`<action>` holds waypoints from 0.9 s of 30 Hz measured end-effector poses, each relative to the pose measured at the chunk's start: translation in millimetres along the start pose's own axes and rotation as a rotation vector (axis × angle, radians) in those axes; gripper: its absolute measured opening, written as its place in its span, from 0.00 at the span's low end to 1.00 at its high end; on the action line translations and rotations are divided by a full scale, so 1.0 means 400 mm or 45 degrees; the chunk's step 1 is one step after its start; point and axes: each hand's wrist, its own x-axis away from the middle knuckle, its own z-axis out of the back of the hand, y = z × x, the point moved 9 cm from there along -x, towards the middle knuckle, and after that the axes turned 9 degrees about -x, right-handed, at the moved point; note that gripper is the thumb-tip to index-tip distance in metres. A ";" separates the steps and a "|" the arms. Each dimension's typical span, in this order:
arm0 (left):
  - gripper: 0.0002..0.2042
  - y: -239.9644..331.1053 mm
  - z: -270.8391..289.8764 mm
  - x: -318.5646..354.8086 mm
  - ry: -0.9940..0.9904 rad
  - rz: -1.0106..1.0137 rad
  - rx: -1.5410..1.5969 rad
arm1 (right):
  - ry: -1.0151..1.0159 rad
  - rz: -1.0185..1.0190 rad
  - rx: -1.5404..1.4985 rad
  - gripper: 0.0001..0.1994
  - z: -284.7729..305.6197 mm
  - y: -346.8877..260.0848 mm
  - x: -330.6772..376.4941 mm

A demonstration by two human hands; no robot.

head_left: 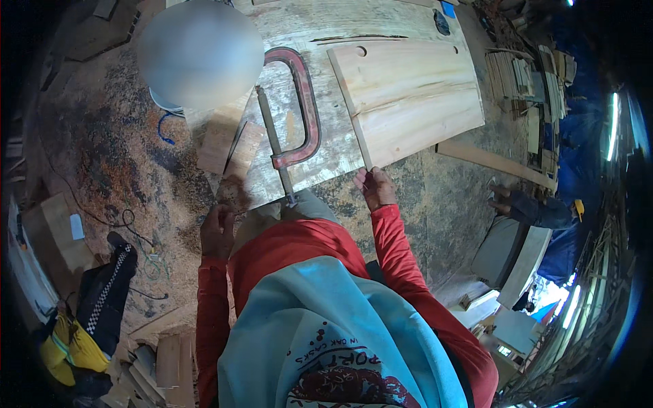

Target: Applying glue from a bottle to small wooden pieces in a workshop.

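Observation:
My right hand (375, 189) is closed at the near left corner of a pale wooden panel (415, 102), its fingertips against the edge. The panel lies on a worn, whitish worktable (340, 153) and has a round hole near its far edge. To the left, a large red C-clamp (313, 102) rests on the tabletop, its long screw (272, 129) pointing toward my body. My left hand (218, 232) hangs beside the table's near left corner with curled fingers; whatever they may hold is hidden. Small wood offcuts (246, 151) lie just beyond it.
A blurred, pale round shape (201, 54) covers the far left of the table. Sawdust and a dark cord (128, 221) are on the floor. A person in dark trousers and yellow (102, 306) is at lower left, another person (544, 211) at right. Boards (524, 78) are stacked at far right.

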 end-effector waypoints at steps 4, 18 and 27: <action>0.08 -0.003 -0.002 -0.010 -0.034 0.021 -0.028 | -0.018 0.005 -0.014 0.11 0.000 -0.001 0.004; 0.11 -0.083 -0.019 -0.036 -0.156 -0.113 -0.074 | -2.118 0.235 0.472 0.14 -0.941 0.066 0.723; 0.12 -0.005 -0.006 -0.034 -0.301 -0.120 -0.059 | -2.481 0.325 0.407 0.14 -1.052 0.095 0.926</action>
